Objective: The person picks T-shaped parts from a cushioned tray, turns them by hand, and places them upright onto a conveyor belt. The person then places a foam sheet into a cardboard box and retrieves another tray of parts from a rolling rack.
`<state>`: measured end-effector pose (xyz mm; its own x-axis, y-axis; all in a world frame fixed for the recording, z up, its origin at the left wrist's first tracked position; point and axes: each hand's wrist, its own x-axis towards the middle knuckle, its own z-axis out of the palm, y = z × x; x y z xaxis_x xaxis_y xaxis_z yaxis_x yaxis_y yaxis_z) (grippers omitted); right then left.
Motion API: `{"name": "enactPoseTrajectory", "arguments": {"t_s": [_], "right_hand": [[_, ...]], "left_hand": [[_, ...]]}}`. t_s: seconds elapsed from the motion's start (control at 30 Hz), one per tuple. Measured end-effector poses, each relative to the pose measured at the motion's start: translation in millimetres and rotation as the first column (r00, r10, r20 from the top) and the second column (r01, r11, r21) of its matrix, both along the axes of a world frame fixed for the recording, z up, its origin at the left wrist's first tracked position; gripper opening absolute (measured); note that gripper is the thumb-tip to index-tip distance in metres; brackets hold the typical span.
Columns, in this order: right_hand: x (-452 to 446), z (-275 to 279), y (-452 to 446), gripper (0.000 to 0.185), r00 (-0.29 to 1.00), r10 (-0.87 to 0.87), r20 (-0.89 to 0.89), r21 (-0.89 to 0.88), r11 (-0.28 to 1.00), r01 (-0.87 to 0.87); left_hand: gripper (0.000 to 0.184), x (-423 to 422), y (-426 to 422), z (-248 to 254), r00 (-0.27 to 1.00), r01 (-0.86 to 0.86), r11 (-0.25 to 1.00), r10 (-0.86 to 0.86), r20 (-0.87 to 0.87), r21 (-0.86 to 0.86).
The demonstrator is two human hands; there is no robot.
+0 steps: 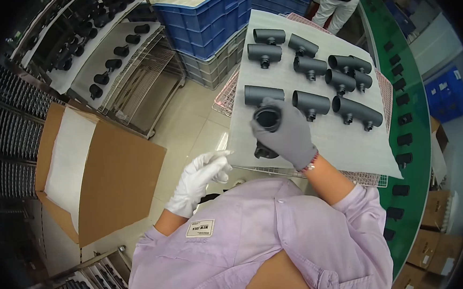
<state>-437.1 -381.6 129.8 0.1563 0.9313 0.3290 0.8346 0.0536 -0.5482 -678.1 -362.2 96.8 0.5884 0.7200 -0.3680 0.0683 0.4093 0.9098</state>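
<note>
My right hand (292, 132), in a grey glove, is closed around a dark T-shaped tube (267, 119) over the near left part of the sheet-covered rack. Its round open end faces up toward me. A dark ribbed piece (265, 152) shows below that hand; I cannot tell whether it belongs to the same tube. My left hand (204, 176), in a white glove, hovers off the rack's near left edge, fingers loosely bent and a little apart, with nothing visible in it. Several similar grey tubes with short side stubs, such as this tube (311, 104), lie on the white sheet (252, 137).
To my right runs a green conveyor belt (416, 131) carrying dark parts. Blue crates (207, 25) stand behind. At left are a wire shelf cart (140, 70) with more tubes and an open cardboard box (118, 168). Another person (334, 0) stands at the far end.
</note>
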Motion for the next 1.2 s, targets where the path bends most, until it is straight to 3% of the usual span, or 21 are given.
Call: {"name": "enactPoseTrajectory", "arguments": {"t_s": [0.03, 0.07, 0.1, 0.13, 0.17, 0.23, 0.27, 0.37, 0.4, 0.47, 0.5, 0.57, 0.63, 0.7, 0.77, 0.83, 0.87, 0.97, 1.03, 1.13, 1.2], "right_hand": [[0.9, 0.9, -6.1, 0.058, 1.000, -0.018, 0.003, -0.005, 1.000, 0.018], [2.0, 2.9, -12.4, 0.050, 0.847, -0.028, -0.531, 0.026, 0.998, 0.049], [4.6, 6.0, -19.5, 0.043, 0.433, 0.000, -0.901, 0.049, 0.994, 0.102], [9.7, 12.0, -28.6, 0.042, 0.268, -0.003, -0.963, 0.002, 1.000, 0.017], [8.5, 12.1, -38.8, 0.042, 0.270, -0.017, -0.963, -0.002, 0.998, 0.055], [6.3, 10.5, -60.2, 0.052, 0.415, 0.122, -0.902, 0.159, 0.986, 0.056], [11.9, 6.0, -68.2, 0.066, 0.470, 0.108, -0.876, 0.157, 0.985, 0.066], [22.8, 19.9, -103.4, 0.074, 0.600, 0.094, -0.794, 0.130, 0.991, 0.016], [28.5, 11.0, -115.2, 0.079, 0.670, 0.083, -0.738, 0.142, 0.989, 0.033], [33.0, 16.3, -139.9, 0.079, 0.692, 0.006, -0.722, 0.091, 0.992, 0.086], [34.9, 18.9, -152.9, 0.080, 0.706, -0.044, -0.707, 0.043, 0.994, 0.105], [39.0, 22.4, -177.3, 0.079, 0.715, -0.070, -0.695, 0.038, 0.990, 0.134], [44.2, 23.5, -202.1, 0.078, 0.726, -0.090, -0.682, 0.035, 0.987, 0.155], [50.3, 24.1, -228.6, 0.078, 0.765, -0.089, -0.638, 0.067, 0.983, 0.170], [56.5, 24.3, -261.2, 0.076, 0.757, -0.161, -0.634, 0.067, 0.963, 0.261], [64.4, 28.5, -303.0, 0.076, 0.846, -0.267, -0.461, 0.054, 0.943, 0.327], [65.8, 37.9, -326.9, 0.077, 0.816, -0.367, -0.447, 0.001, 0.912, 0.411], [70.6, 32.7, -412.4, 0.065, 0.633, -0.749, -0.195, 0.008, 0.644, 0.765], [77.6, 17.5, -473.8, 0.053, 0.327, -0.944, -0.041, -0.007, 0.328, 0.945], [95.4, -30.3, -568.6, 0.054, -0.109, -0.948, 0.298, -0.093, -0.143, 0.985], [109.3, -72.8, -627.3, 0.053, -0.268, -0.882, 0.388, -0.144, -0.346, 0.927]], "left_hand": [[0.052, 4.8, 9.6, 2.2, 0.995, 0.016, 0.999, -0.012, 0.095, -0.043], [0.058, 11.4, 19.5, 4.8, 0.982, 0.041, 0.996, -0.025, 0.189, -0.084], [0.058, 21.9, 29.4, 9.2, 0.980, 0.070, 0.994, -0.052, 0.192, -0.086], [0.054, 35.6, 37.8, 14.1, 0.951, 0.181, 0.953, -0.107, 0.289, -0.242], [0.052, 48.1, 43.3, 16.6, 0.911, 0.301, 0.874, -0.145, 0.386, -0.383], [0.052, 65.6, 45.4, 16.3, 0.846, 0.438, 0.812, -0.227, 0.482, -0.386], [0.052, 72.5, 43.5, 18.2, 0.866, 0.424, 0.899, -0.366, 0.340, -0.113], [0.049, 89.9, 33.8, 39.7, 0.871, 0.468, 0.881, -0.448, 0.204, -0.065], [0.055, 94.9, 25.8, 40.1, 0.851, 0.437, 0.854, -0.494, 0.179, 0.281], [0.082, 105.9, 16.1, 41.3, 0.784, 0.319, 0.496, -0.617, 0.069, 0.807], [0.082, 113.2, 11.6, 37.7, 0.763, 0.337, 0.486, -0.643, 0.069, 0.806], [0.092, 128.1, -1.1, 28.2, 0.777, 0.204, 0.267, -0.629, 0.010, 0.942], [0.106, 134.0, -24.1, 25.6, 0.693, 0.445, 0.519, -0.716, 0.086, 0.730], [0.116, 150.7, -49.7, 23.2, 0.740, 0.357, 0.600, -0.649, 0.175, 0.716], [0.128, 167.4, -74.3, 22.5, 0.709, 0.389, 0.529, -0.694, 0.122, 0.754], [0.131, 186.6, -109.7, 38.8, 0.720, 0.529, 0.705, -0.667, 0.190, 0.472], [0.113, 193.6, -119.6, 38.0, 0.691, 0.532, 0.608, -0.714, 0.112, 0.589], [0.098, 206.4, -150.9, 30.1, 0.719, 0.624, 0.562, -0.686, -0.116, 0.543], [0.095, 211.1, -157.2, 3.4, 0.689, 0.652, 0.541, -0.716, -0.116, 0.532], [0.088, 220.0, -171.7, -21.0, 0.693, 0.665, 0.572, -0.711, -0.114, 0.480], [0.084, 225.1, -185.9, -19.5, 0.706, 0.664, 0.600, -0.700, -0.110, 0.445]]}}
